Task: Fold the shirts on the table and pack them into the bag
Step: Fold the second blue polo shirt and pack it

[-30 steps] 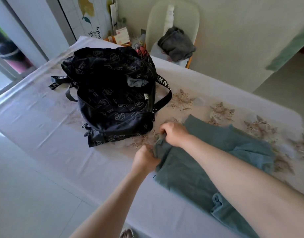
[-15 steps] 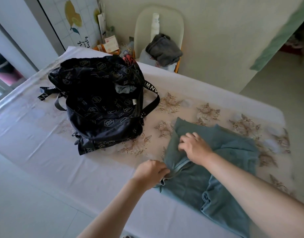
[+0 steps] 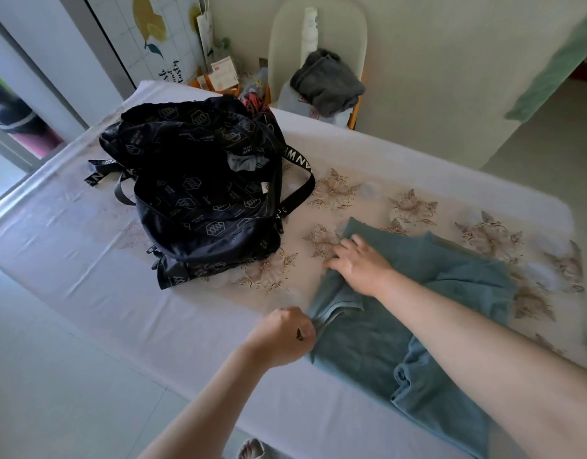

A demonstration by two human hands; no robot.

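A teal shirt [image 3: 368, 346] lies partly folded on the table [image 3: 86, 246], right of centre. My left hand [image 3: 285, 336] pinches the shirt's near left corner in a fist. My right hand [image 3: 358, 263] presses flat on the shirt's left edge with its fingers spread. A black patterned bag [image 3: 199, 193] sits open on the table to the left of the shirt, with a bit of grey cloth showing in its mouth.
A chair [image 3: 318, 61] with a dark grey garment [image 3: 325, 84] on it stands beyond the table's far edge. Boxes and a paper bag [image 3: 206, 34] crowd the far corner. The table's near edge runs just below my left hand.
My right hand has opened and moved from the shirt's corner onto its left edge, pressing flat. My left hand has pulled the near corner toward me. The camera view shifted.
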